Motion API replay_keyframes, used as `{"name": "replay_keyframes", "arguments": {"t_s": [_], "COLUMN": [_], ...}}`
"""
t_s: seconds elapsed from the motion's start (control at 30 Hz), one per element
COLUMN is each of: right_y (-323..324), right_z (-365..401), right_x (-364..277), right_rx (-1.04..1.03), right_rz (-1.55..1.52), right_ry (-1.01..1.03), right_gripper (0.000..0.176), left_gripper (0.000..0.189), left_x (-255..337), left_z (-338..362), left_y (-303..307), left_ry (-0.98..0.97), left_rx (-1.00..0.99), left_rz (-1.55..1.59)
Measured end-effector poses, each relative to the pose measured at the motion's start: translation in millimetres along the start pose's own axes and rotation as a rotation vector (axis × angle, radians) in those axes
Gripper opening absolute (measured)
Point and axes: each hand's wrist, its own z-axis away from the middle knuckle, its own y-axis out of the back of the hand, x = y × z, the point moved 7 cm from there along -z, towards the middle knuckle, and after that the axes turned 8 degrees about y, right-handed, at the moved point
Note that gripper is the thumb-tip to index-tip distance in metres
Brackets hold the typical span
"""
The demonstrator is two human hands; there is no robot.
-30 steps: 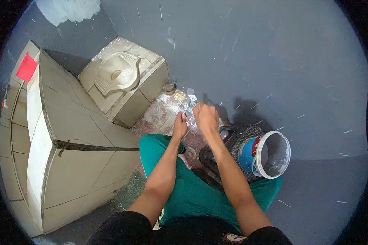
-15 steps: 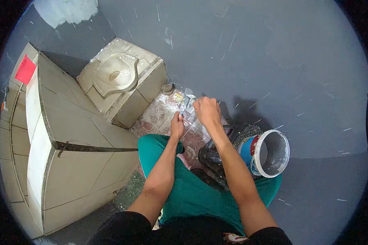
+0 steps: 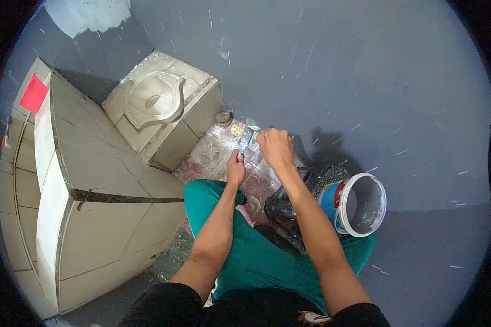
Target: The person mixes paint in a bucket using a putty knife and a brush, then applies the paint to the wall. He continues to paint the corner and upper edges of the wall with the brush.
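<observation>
My left hand [image 3: 235,169] is closed, thumb on top, around a small narrow thing with a bluish-white end [image 3: 242,148]. My right hand [image 3: 277,149] is in a fist just right of it, knuckles up. At its fingertips is a small flat piece, shiny grey and partly see-through [image 3: 252,133], that reaches toward the left hand's thing. What exactly either hand grips I cannot tell. Both hands are held out over the stained reddish paving [image 3: 215,150], in front of my knees in green trousers [image 3: 273,267].
A paint bucket [image 3: 339,210] with a white rim stands right of my right forearm, beside a dark, rough-textured thing [image 3: 283,207]. Ahead to the left is a squat toilet [image 3: 157,98] on a tiled block. A tiled partition [image 3: 109,234] stands left; a grey wall [image 3: 376,98] rises ahead.
Both hands stay almost in the same place. The right fist and the flat piece at its fingertips have shifted very slightly; the bucket and surroundings stand as before.
</observation>
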Motion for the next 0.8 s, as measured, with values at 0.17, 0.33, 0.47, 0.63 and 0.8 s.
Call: {"name": "replay_keyframes", "arguments": {"t_s": [0.17, 0.33, 0.47, 0.63, 0.8], "right_y": [-0.5, -5.2, -6.1, -9.2, -9.5], "right_z": [-2.7, -4.0, -6.5, -29.3, -43.0], "right_x": [-1.1, 0.1, 1.1, 15.5, 41.4], "right_rx": [0.002, -0.051, -0.029, -0.011, 0.115], "right_rz": [0.009, 0.006, 0.020, 0.060, -0.090], "right_ry": [0.001, -0.015, -0.013, -0.091, -0.139], "right_gripper": [0.032, 0.031, 0.032, 0.032, 0.036], "left_gripper": [0.015, 0.015, 0.015, 0.017, 0.018], "left_x": [-0.7, 1.4, 9.2, 0.3, -1.8], "left_z": [-1.6, -1.4, 4.8, -1.1, -3.7], "left_y": [0.8, 0.5, 2.3, -4.1, -6.1], "left_ry": [-0.028, -0.018, -0.025, -0.054, -0.061], "left_rx": [0.025, 0.026, 0.022, 0.016, 0.006], "left_rz": [0.011, -0.035, -0.049, -0.072, -0.044]}}
